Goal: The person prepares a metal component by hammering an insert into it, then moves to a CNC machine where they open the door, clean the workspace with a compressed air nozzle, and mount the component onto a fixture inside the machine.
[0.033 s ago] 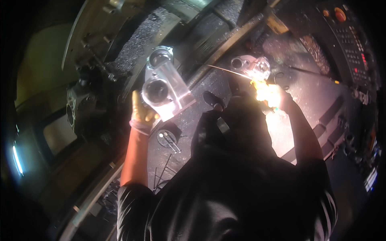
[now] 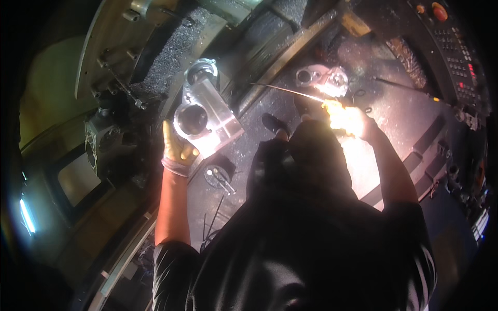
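My left hand [image 2: 179, 150], in a yellowish glove with a pale cuff, grips the lower left of a shiny machined metal housing [image 2: 220, 116]. The housing has two round bores and a flat block-like side. One finger stretches up along its edge while the others curl under it. To the right, my right hand [image 2: 358, 123] is closed and washed out by bright glare. From it a long thin metal rod [image 2: 282, 89] points up and left toward the housing, its tip apart from it. What the rod is fixed to is lost in the glare.
A second metal part [image 2: 320, 78] with round bores lies beyond my right hand. A control panel [image 2: 454, 57] with buttons and red displays stands at the far right. Metal chips [image 2: 179, 54] fill the machine area at upper left. A round dark piece [image 2: 215, 177] sits below the housing.
My left hand and the housing have shifted slightly left. The rod's tip has also moved a little left. The surroundings shift slightly in the picture.
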The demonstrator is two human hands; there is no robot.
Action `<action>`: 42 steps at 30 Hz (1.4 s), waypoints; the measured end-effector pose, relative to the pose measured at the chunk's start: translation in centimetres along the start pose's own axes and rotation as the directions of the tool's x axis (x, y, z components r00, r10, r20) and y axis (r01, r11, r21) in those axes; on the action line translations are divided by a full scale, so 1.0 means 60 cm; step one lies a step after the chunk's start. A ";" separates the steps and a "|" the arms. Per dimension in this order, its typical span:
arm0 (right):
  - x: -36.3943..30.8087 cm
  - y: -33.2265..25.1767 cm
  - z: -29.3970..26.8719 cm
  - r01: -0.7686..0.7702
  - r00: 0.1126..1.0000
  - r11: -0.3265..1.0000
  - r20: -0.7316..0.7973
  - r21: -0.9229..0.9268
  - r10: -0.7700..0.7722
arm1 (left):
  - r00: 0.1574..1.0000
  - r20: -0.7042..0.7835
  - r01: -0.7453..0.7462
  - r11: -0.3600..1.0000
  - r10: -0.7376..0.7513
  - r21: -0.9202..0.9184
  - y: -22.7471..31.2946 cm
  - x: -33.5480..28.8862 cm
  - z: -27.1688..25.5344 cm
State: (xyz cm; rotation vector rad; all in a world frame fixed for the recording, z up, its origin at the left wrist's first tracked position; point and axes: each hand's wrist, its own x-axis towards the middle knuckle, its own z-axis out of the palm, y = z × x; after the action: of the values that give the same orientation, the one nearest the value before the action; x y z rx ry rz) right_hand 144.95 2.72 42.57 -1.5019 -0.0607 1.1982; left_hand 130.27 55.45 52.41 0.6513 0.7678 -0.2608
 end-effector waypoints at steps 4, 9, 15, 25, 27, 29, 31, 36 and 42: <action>0.012 0.010 0.002 -0.092 0.995 0.992 -0.057 -0.084 0.088 | 0.903 0.429 0.005 0.997 0.030 -0.078 0.016 0.007 -0.048; 0.002 -0.043 -0.001 -0.169 0.985 0.985 -0.020 -0.019 0.169 | 0.903 0.310 -0.373 0.900 0.296 0.227 0.023 -0.016 -0.092; -0.010 -0.122 -0.002 -0.156 0.988 0.986 0.014 -0.066 0.157 | 0.870 -0.091 -0.299 0.666 0.484 0.683 -0.006 -0.059 -0.223; 0.039 -0.141 0.004 0.764 0.569 0.339 0.324 -0.550 -0.756 | 0.916 -0.132 -0.316 0.884 0.379 0.346 0.004 -0.046 -0.242; 0.044 -0.211 0.039 0.457 0.889 0.849 0.148 -0.264 -0.433 | 0.944 -0.160 -0.302 0.952 0.290 -0.057 0.012 -0.045 -0.203; 0.049 -0.285 0.067 0.154 0.980 0.965 0.159 -0.214 -0.121 | 0.967 0.068 -0.230 0.959 0.244 -0.168 0.016 -0.049 -0.227; 0.046 -0.294 0.071 0.128 0.982 0.961 0.165 -0.246 -0.089 | 0.958 0.196 -0.168 0.963 0.211 -0.212 0.017 -0.047 -0.246; 0.034 -0.244 0.032 0.096 0.919 0.995 0.386 -0.033 -0.076 | 0.963 0.175 -0.167 0.963 0.206 -0.213 0.010 -0.039 -0.266; 0.055 -0.171 -0.021 0.064 0.941 0.957 0.336 -0.284 0.037 | 0.962 0.116 -0.213 0.944 0.248 -0.254 -0.002 -0.045 -0.253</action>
State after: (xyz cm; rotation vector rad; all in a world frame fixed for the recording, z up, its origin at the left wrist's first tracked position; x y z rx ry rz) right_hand 153.05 7.39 48.12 -1.5256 -0.4988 1.4743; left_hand 119.83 64.89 46.14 0.4818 0.5635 0.0012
